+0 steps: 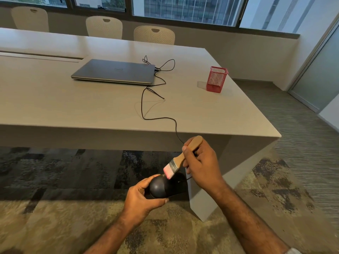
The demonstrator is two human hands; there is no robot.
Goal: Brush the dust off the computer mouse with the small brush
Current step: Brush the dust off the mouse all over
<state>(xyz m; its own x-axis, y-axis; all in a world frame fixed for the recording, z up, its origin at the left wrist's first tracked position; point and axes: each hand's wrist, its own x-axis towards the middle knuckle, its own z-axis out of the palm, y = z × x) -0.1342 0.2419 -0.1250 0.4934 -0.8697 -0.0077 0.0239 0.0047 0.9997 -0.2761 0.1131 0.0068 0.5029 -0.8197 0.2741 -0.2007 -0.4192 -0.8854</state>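
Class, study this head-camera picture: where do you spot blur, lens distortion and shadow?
Head view: the carpet at lower left is smeared by motion blur; the wide lens bows the table edge and window frames; the mouse sits against deep shadow under the table; the brush bristles look slightly soft.

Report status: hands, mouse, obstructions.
Left hand grips mouse off the table. Right hand holds brush, bristles on mouse. Cable trails to laptop; nothing blocking.

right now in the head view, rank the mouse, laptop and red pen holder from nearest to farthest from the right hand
From the right hand:
1. mouse, just below-left, held off the table
2. red pen holder, on the table, right side
3. laptop, on the table, far left
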